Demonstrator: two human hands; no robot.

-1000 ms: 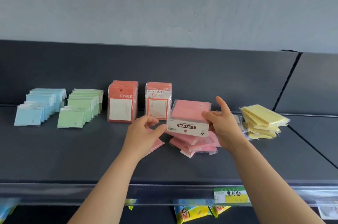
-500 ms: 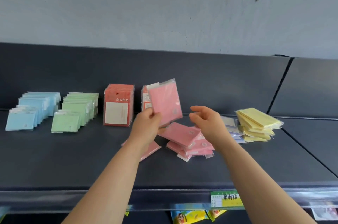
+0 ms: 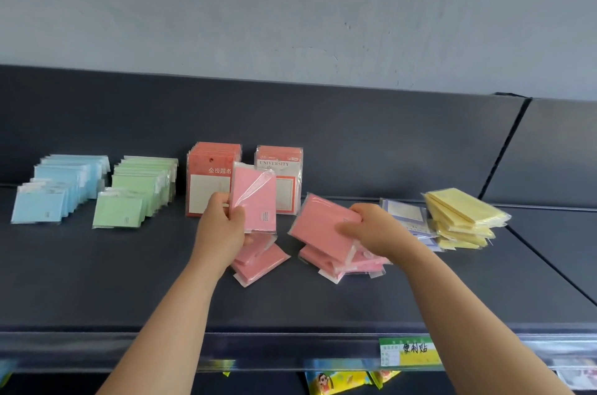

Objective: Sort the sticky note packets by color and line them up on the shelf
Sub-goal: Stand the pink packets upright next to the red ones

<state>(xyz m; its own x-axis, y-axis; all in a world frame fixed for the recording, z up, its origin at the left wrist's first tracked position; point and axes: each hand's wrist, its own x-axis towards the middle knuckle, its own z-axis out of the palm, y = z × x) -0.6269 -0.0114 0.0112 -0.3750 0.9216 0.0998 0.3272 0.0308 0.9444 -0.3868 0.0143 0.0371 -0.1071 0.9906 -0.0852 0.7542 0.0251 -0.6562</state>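
Rectangular pink packet (image 3: 255,201), glossy film-wrapped, is pinched upright by left hand (image 3: 219,228) fingers; second pink packet (image 3: 319,226), tilted, is gripped by right hand (image 3: 378,230) fingers.

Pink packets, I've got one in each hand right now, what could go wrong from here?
The right hand grips the top packet of a loose, crooked pink pile; pulling it off could drag the ones below askew. The left hand holds its pink packet in front of the standing red packs, so a careless swing might tip them.
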